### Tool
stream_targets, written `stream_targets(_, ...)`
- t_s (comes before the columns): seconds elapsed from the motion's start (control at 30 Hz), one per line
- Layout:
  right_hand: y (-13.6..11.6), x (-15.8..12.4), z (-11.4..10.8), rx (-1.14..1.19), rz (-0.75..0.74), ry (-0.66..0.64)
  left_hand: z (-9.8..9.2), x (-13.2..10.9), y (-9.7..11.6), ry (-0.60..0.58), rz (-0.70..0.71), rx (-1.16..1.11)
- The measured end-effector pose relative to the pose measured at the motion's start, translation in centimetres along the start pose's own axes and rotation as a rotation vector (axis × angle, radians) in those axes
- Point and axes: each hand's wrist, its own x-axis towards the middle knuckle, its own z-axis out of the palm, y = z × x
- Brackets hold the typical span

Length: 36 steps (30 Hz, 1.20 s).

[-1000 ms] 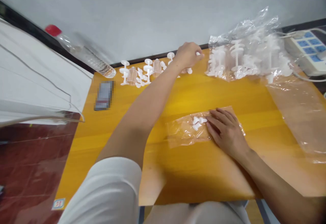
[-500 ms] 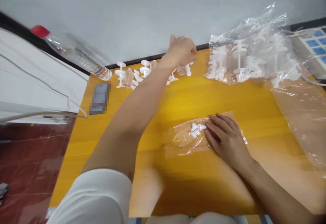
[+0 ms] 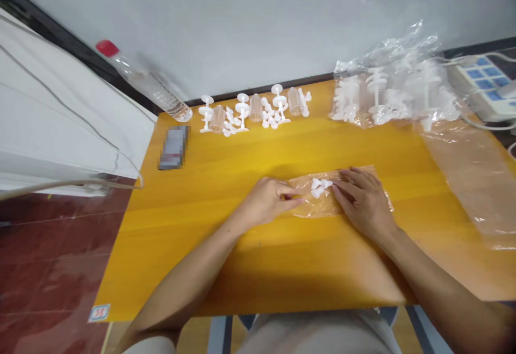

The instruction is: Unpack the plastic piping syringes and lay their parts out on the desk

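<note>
A small clear plastic bag (image 3: 304, 209) lies flat on the table with several small white plastic pieces (image 3: 320, 187) showing at its middle. My right hand (image 3: 365, 201) rests over the bag's right part, fingers laid out and pressing it down. The tips of its thumb and forefinger are beside the white pieces. At the bag's left end is my left hand (image 3: 268, 201), curved, with a gap between thumb and forefinger and nothing visible in it. Whether its fingertips touch the film is hard to see.
Along the wall stand white plunger-like parts (image 3: 279, 104), clear ribbed cylinders (image 3: 256, 108) and small white pieces. A tilted bottle (image 3: 151, 88) and a blurred phone-like object (image 3: 174, 147) are left. A large clear bag of parts (image 3: 379, 93) and a power strip (image 3: 489, 82) are right.
My left hand has come back from the row of parts by the wall to the left end of the small bag. My right hand stays on the bag. The view has shifted slightly.
</note>
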Motion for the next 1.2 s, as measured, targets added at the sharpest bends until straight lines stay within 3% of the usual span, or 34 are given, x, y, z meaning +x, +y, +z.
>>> stream_targets(0.13,-0.6,-0.2,0.0,-0.02,0.0,0.013,3.5,1.7,0.2,0.123,0.04,0.036)
stream_targets(0.23,-0.6,-0.4,0.0,-0.036,0.006,0.003,3.8,1.1,0.6,0.184,0.053,0.052)
stream_targets(0.33,-0.2,-0.4,-0.1,-0.046,0.021,-0.003,1.2,-0.9,1.0,0.107,-0.013,0.0)
stream_targets(0.47,0.2,-0.2,-0.4,-0.051,0.026,0.009,-4.7,-1.4,1.5,0.085,-0.076,-0.067)
stream_targets(0.53,0.3,-0.1,-0.5,-0.047,0.027,0.01,-7.1,0.9,1.5,0.154,-0.038,-0.056)
stream_targets(0.63,0.3,-0.1,-0.6,-0.03,0.035,-0.004,-9.0,7.4,1.3,0.308,0.072,0.063)
stream_targets(0.77,0.3,-0.1,-0.6,-0.009,0.053,-0.014,-9.4,17.6,0.7,0.431,0.162,0.248)
stream_targets(0.87,0.4,-0.1,-0.7,0.004,0.063,-0.016,-9.0,22.7,0.3,0.425,0.148,0.355)
stream_targets(1.0,0.3,0.1,-0.8,0.015,0.082,-0.022,-8.0,25.3,-0.5,0.46,0.093,0.554)
stream_targets(1.2,0.3,0.3,-1.0,0.02,0.088,-0.043,-7.5,24.9,-0.5,0.546,0.06,0.598)
